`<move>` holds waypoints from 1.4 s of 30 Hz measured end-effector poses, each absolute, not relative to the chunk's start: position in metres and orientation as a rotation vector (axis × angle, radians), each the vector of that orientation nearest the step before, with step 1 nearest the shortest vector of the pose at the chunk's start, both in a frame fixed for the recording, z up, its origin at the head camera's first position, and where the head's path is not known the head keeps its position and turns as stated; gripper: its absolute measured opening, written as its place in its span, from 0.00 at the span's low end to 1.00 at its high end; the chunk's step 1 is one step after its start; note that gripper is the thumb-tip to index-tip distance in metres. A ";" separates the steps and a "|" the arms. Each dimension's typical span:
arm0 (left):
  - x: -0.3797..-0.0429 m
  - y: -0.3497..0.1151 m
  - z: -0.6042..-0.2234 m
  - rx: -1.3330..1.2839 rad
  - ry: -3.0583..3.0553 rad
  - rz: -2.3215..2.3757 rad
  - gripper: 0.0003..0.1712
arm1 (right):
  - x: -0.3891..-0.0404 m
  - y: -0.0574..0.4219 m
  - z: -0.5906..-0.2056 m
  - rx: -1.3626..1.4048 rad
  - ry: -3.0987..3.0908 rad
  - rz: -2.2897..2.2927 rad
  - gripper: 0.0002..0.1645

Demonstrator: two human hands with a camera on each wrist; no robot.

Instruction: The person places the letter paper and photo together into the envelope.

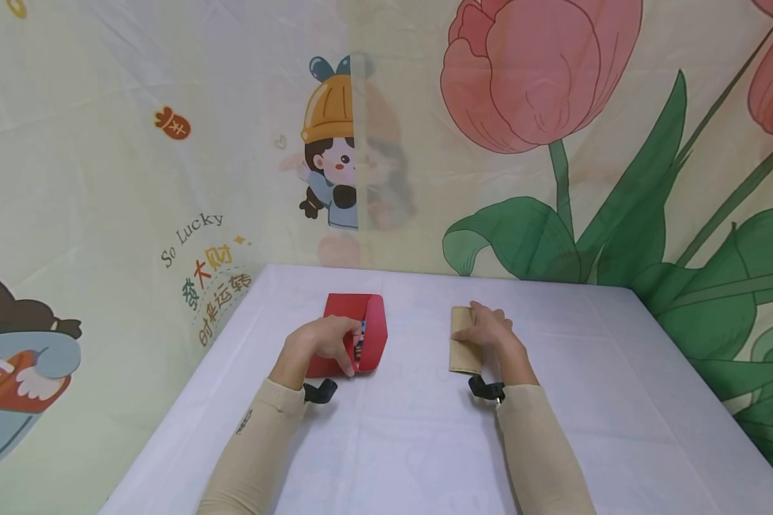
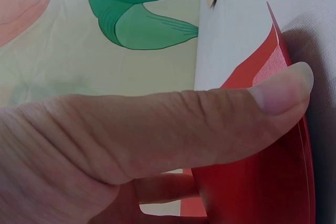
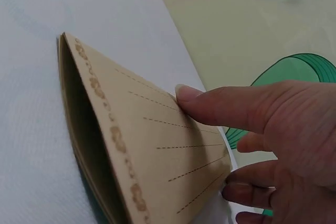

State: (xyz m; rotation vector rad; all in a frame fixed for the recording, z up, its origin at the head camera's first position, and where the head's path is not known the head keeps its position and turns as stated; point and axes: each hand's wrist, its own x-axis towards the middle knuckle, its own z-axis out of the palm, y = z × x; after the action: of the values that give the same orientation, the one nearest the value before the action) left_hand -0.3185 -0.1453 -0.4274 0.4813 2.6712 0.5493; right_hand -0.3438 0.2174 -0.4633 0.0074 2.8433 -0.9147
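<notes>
A red envelope (image 1: 346, 306) lies on the left part of the table, its flap folded out to the right. My left hand (image 1: 325, 340) grips it by the near edge and mouth; in the left wrist view the thumb (image 2: 210, 124) lies across the red paper, with fingers behind. A multicoloured printed item (image 1: 360, 342) shows at the envelope's mouth, mostly hidden. To the right, my right hand (image 1: 494, 332) holds a folded tan sheet of paper (image 1: 465, 361). Its thumb presses on the top, and the fingers are at the far edge. Dashed lines and a brown pattern mark the paper (image 3: 157, 145).
A white cloth covers the table (image 1: 412, 443). Behind and to the left hang printed curtains with tulips (image 1: 541, 71) and a cartoon figure (image 1: 331, 154). Each wrist carries a small black camera mount (image 1: 321, 391).
</notes>
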 end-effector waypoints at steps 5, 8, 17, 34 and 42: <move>-0.318 -0.145 -0.427 0.487 2.667 0.548 0.30 | -0.345 0.217 -0.466 0.011 2.807 -1.031 0.57; -0.317 -0.145 -0.427 0.486 2.661 0.551 0.30 | -0.346 0.217 -0.466 -0.009 2.812 -1.058 0.56; -0.319 -0.145 -0.427 0.456 2.658 0.566 0.30 | -0.348 0.221 -0.465 -0.016 2.833 -1.076 0.46; -0.320 -0.145 -0.430 0.446 2.657 0.574 0.31 | -0.348 0.222 -0.465 0.074 2.792 -1.119 0.33; -0.321 -0.145 -0.430 0.429 2.656 0.579 0.31 | -0.348 0.222 -0.465 0.057 2.814 -1.123 0.28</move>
State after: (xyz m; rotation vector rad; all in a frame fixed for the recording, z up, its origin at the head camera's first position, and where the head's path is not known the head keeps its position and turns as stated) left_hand -0.3206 -0.1448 -0.4300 0.4286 2.6563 0.5791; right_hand -0.3480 0.2225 -0.4646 0.0570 2.8144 -1.1228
